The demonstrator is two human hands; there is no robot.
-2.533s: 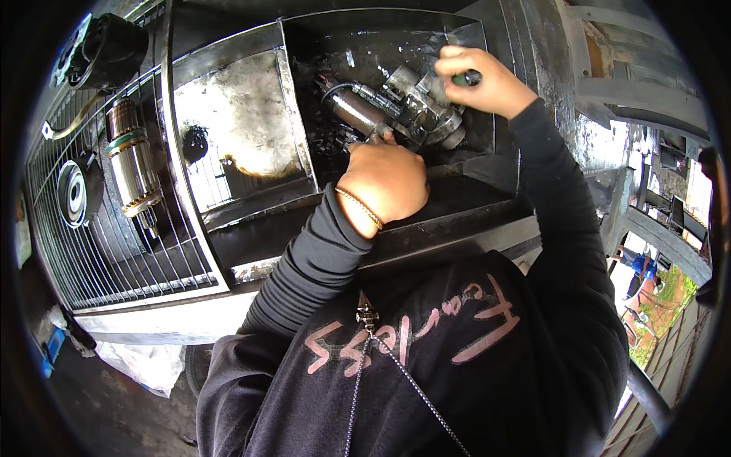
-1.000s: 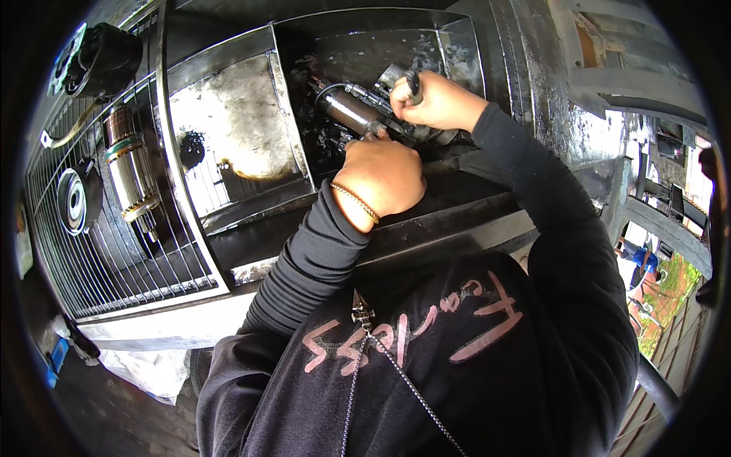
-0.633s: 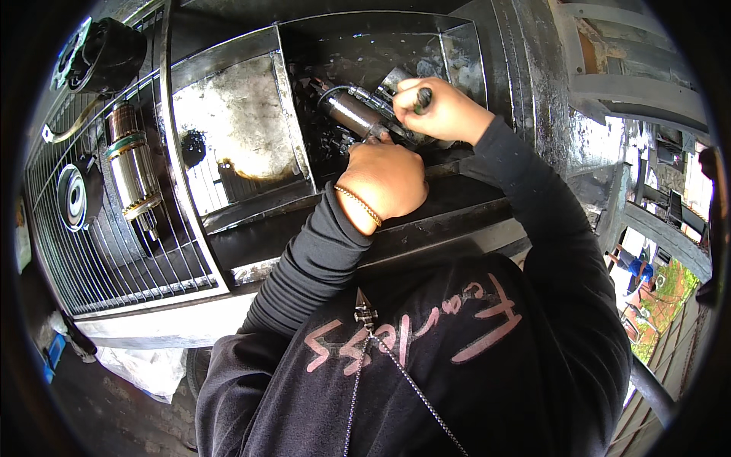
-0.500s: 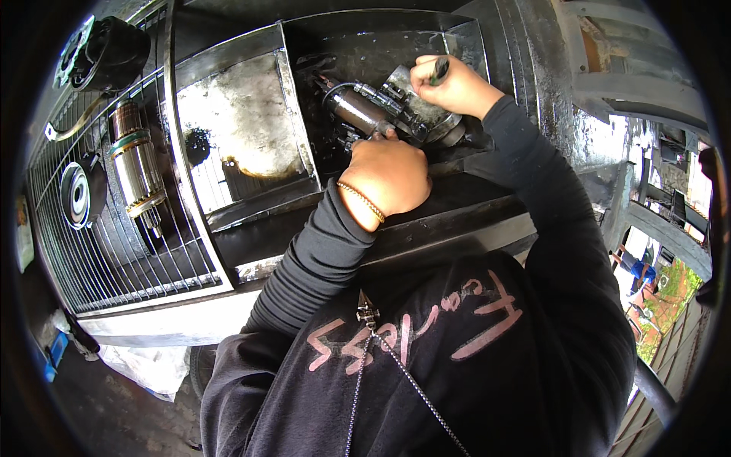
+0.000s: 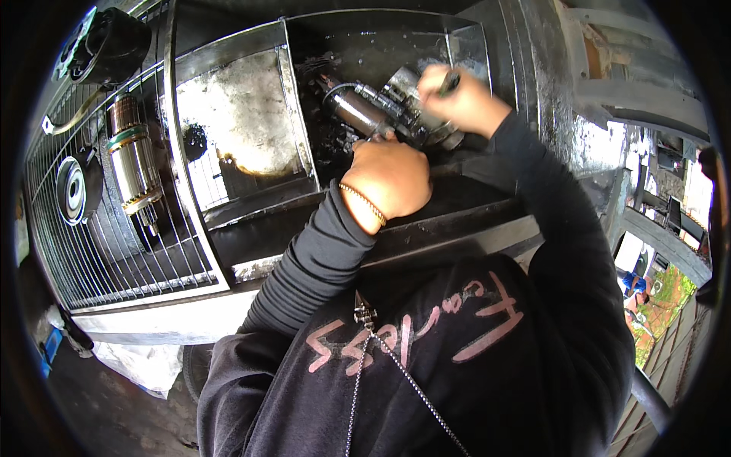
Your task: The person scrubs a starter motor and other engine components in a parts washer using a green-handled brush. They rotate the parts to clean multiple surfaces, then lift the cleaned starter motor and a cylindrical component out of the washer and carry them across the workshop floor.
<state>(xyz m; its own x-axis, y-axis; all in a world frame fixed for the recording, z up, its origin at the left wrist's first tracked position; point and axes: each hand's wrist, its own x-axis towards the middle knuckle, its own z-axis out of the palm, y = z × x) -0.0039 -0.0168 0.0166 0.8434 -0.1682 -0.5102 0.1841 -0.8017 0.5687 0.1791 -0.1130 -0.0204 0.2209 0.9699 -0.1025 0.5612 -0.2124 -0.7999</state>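
A dirty starter motor [image 5: 358, 111], with a dark cylinder and a greyish metal housing, lies tilted in the right part of a black metal basin [image 5: 298, 99]. My left hand [image 5: 392, 174] is closed on its near side; the fingertips are mostly hidden. Over the housing end, my right hand [image 5: 464, 99] is in a fist, smeared by motion. It grips a dark-handled tool [image 5: 451, 82], whose handle end sticks up above the fist. The tool's working end is hidden behind the hand and housing.
Left of the basin's divider lies a bright, oil-stained metal plate [image 5: 244, 114]. On the wire rack [image 5: 84, 282] at the left rest an armature [image 5: 137, 167], a round metal cap [image 5: 75, 190] and a black housing [image 5: 118, 46]. A white plastic bag [image 5: 145, 365] is below.
My right hand has shifted a little right and down with the tool, and it is now blurred. My left hand stays on the starter motor.
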